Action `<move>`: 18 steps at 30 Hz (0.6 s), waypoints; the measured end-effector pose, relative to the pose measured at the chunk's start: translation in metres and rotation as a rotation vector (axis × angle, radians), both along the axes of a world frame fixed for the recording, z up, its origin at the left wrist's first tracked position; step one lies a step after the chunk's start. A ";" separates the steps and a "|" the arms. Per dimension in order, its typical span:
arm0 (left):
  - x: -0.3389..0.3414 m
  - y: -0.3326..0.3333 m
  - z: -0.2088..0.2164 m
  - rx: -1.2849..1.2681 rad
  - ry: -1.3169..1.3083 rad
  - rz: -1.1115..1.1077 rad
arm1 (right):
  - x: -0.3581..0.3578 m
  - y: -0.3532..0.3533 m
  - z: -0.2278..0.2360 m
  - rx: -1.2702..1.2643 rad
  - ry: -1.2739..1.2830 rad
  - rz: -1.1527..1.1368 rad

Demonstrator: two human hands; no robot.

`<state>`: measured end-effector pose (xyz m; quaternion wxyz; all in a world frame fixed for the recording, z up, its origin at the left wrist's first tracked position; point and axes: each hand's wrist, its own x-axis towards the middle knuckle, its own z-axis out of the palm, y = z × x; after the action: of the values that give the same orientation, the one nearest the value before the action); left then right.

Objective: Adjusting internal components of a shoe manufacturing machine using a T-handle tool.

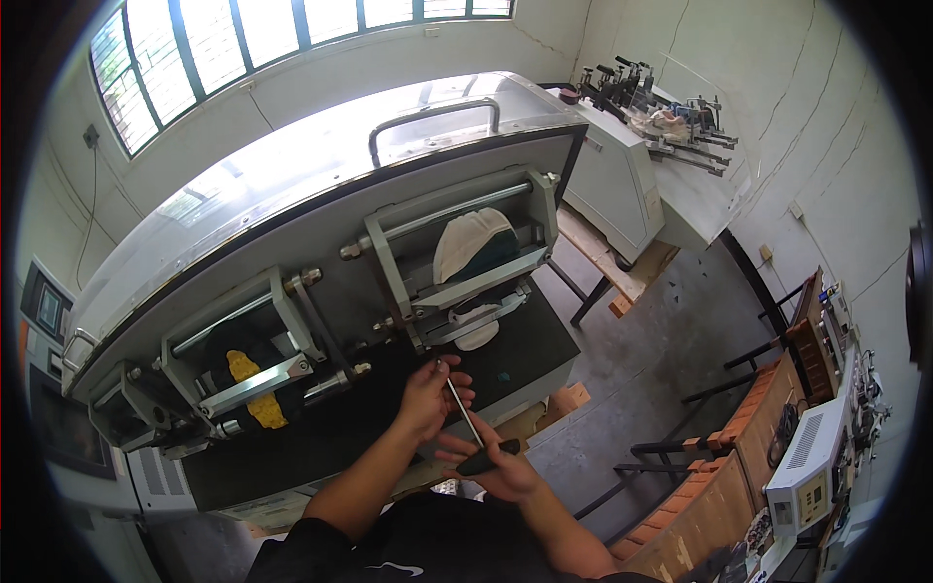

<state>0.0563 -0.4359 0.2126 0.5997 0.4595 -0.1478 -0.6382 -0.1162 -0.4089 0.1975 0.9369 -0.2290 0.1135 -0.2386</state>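
A T-handle hex key [467, 420], with a thin metal shaft and a dark crosswise handle, slants between my hands in front of the grey machine [340, 209]. My left hand [425, 400] is closed, thumb and fingers pinched round the shaft's upper end. Against the palm of my right hand [505, 476] lies the dark handle, the fingers partly curled at it. Just beyond my left hand is the machine's right metal clamp frame [457, 233], holding a white and dark green piece [476, 243]. A white rounded piece [477, 328] hangs below its lower bar.
A clear cover [292, 165] with a metal handle stands raised over the machine. The left frame holds a yellow piece [255, 389]. Beyond is another machine [607, 175] on a wooden-topped stand. At right, a white control box [805, 457] sits near a wooden bench [705, 515].
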 end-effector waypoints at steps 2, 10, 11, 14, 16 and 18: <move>-0.012 0.000 0.002 -0.014 0.039 -0.008 | -0.020 -0.002 -0.006 -0.016 0.054 -0.021; -0.079 -0.075 -0.003 -0.030 0.080 0.028 | -0.070 -0.057 0.010 -0.892 0.990 -0.281; -0.085 -0.084 -0.003 -0.020 0.075 0.044 | -0.074 -0.070 0.010 -1.057 1.031 -0.294; -0.093 -0.108 -0.009 -0.037 0.058 0.163 | -0.081 -0.101 0.009 -1.243 1.003 -0.296; -0.093 -0.111 -0.013 -0.072 0.098 0.230 | -0.085 -0.113 0.006 -1.259 0.931 -0.270; -0.099 -0.114 -0.012 -0.055 0.077 0.266 | -0.090 -0.122 0.005 -1.052 0.790 -0.240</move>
<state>-0.0427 -0.5503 0.2011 0.6967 0.4338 -0.0798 -0.5657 -0.2060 -0.5312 0.2025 0.5553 -0.7113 0.3413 -0.2630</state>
